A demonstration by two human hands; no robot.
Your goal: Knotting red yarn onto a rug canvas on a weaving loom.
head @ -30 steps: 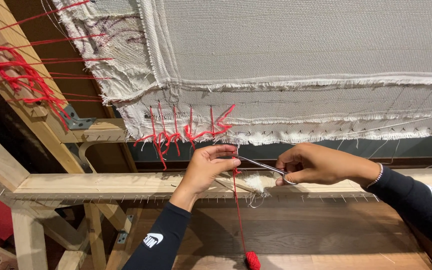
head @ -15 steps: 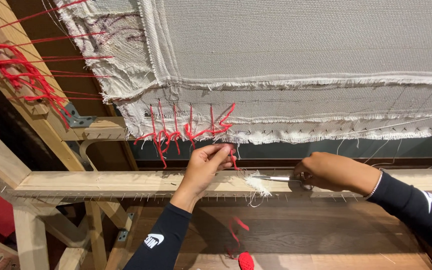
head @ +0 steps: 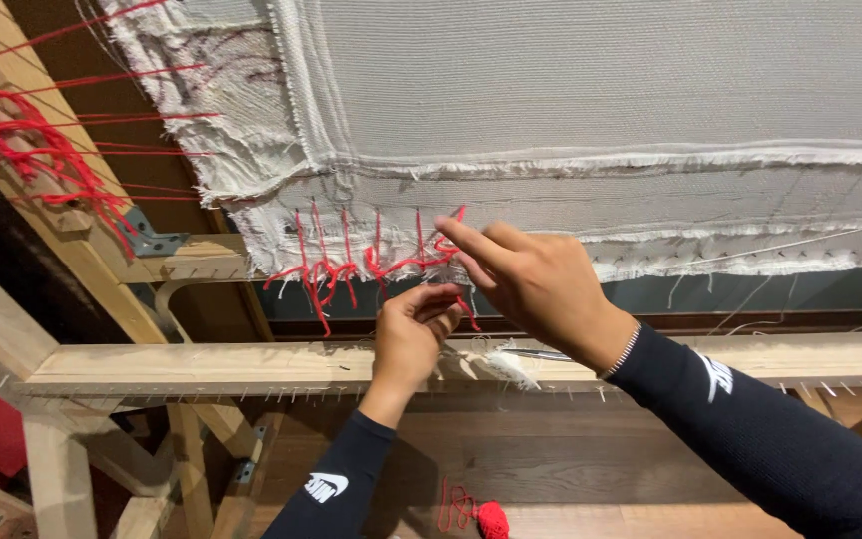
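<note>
Red yarn (head: 371, 265) runs in a row of loose stitches along the frayed lower edge of the white cloth (head: 601, 90), which is stretched over a wooden frame and fills the upper part of the view. The stitches sit just left of centre, with loose ends hanging down at about 7 o'clock from the row.

The left hand (head: 413, 334) rises from 6 o'clock, fingers curled and pinched together just under the stitches; it seems to hold a yarn end, though the strand itself is hard to make out between the fingertips. The right hand (head: 536, 279) comes in from 4 o'clock, fingers loosely extended with the fingertips at the right end of the stitch row, gripping nothing that shows.

A wooden beam (head: 202, 364) studded with small nails crosses the view below both hands. On it, just under the right wrist, lie a tuft of white fluff (head: 513, 369) and a thin metal tool (head: 541, 353). A small red yarn ball (head: 492, 519) lies on the floor at 6 o'clock. More red yarn (head: 22, 120) is wound around the frame post at 10 o'clock.
</note>
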